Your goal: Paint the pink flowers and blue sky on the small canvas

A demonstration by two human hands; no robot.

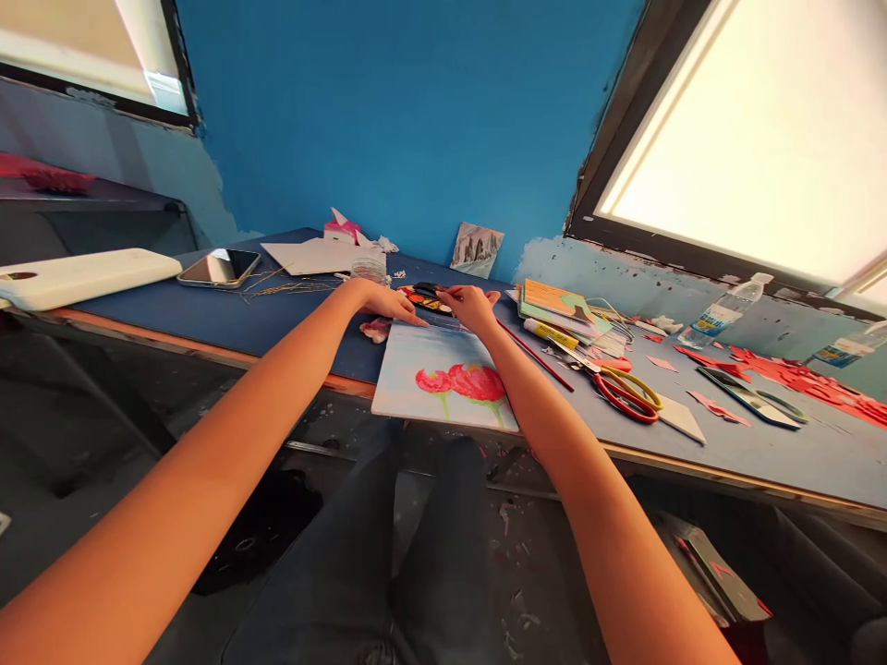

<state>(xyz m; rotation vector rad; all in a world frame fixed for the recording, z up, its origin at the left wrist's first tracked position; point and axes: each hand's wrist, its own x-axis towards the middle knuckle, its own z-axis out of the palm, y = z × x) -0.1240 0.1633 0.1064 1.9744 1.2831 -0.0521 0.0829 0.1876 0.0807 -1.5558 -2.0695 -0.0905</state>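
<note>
A canvas painting (408, 369) with red flowers on green stems under a blue-grey top lies at the table's front edge, jutting a little over it. My left hand (382, 300) rests at its far left corner, fingers stretched out to the right. At the far right corner my right hand (475, 307) is closed, fingertips pinched together; what they hold, if anything, is too small to make out. Between and behind the hands is a paint palette (426, 297) with orange and red colours, partly hidden. A red paintbrush (537, 356) lies right of my right forearm. A crumpled stained tissue (375, 330) is beside my left hand.
Scissors (627, 392), a yellow glue tube (551, 333) and stacked painted cards (565, 305) lie to the right, with a water bottle (724, 314) and red paper scraps (796, 369) beyond. A phone (220, 267) and clear container (369, 268) are left. A small mountain painting (477, 249) leans against the wall.
</note>
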